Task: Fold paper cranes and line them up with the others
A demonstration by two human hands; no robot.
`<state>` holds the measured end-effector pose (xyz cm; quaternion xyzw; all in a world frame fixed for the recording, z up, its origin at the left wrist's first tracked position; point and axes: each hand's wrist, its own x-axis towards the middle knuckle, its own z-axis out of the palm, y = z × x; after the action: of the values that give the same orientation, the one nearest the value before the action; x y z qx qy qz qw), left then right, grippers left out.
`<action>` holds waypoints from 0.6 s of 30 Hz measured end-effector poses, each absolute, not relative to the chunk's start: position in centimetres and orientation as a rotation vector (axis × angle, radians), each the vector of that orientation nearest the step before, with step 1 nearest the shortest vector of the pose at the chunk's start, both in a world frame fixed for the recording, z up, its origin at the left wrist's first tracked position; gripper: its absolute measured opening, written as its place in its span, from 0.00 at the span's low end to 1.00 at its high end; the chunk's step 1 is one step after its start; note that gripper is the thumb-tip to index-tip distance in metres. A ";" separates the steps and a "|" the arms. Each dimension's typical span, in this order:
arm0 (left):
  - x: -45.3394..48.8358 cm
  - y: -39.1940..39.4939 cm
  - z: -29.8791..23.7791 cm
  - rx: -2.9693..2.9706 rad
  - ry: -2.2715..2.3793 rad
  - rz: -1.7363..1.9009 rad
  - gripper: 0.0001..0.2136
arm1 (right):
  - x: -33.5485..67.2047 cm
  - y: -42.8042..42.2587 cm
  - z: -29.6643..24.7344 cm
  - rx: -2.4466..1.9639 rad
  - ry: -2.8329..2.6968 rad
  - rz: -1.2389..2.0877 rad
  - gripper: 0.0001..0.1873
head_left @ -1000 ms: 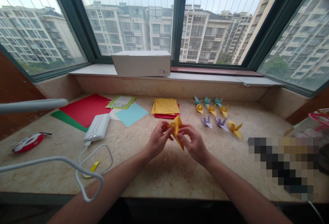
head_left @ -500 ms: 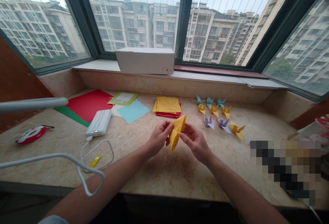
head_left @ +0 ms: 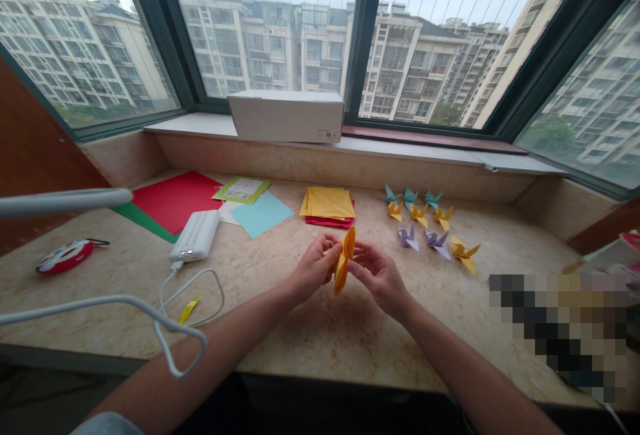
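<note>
A piece of folded yellow origami paper (head_left: 345,262) is held up between my two hands over the counter, seen nearly edge-on with its layers parted. My left hand (head_left: 317,263) pinches it from the left with the thumb on its near side. From the right, the fingers of my right hand (head_left: 379,276) grip its other side, the thumb at its middle edge. Some fingertips are hidden behind the paper. Beyond my hands lies a stack of yellow and red paper (head_left: 328,203). Rows of small paper cranes, among them a yellow crane (head_left: 465,256), stand to the right.
On the left are a red sheet (head_left: 177,200), a light blue sheet (head_left: 263,214), a white power bank (head_left: 196,236) with a looping white cable (head_left: 115,300), and a red-and-white object (head_left: 65,257). A white box (head_left: 287,117) stands on the windowsill. The right side is partly pixelated.
The yellow paper has turned between my hands from showing a broad face to nearly edge-on. Both hands keep hold of it. The view has shifted slightly.
</note>
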<state>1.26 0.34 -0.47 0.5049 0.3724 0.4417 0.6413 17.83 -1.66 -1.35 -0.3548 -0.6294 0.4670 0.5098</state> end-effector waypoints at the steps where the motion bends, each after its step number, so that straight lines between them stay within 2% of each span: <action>1: 1.3 0.4 -0.5 1.154 0.853 1.003 0.16 | 17.8 -1.7 -1.3 -0.863 -1.525 1.107 0.19; 12: 1.2 0.1 -0.9 1.441 0.894 1.008 0.17 | 17.9 -1.6 -1.8 -1.016 -1.550 0.892 0.15; 16: 1.1 -0.4 -0.7 1.700 0.932 1.015 0.23 | 17.9 -1.2 -2.4 -1.119 -1.537 0.828 0.21; 18: 1.1 -0.6 -0.7 1.820 0.932 1.045 0.26 | 17.9 -1.1 -2.7 -1.142 -1.542 0.807 0.16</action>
<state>1.08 -0.59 -0.69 0.7229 0.3701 0.4149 0.4103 17.90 -1.12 -2.66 -0.4733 -0.6391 0.3345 0.5056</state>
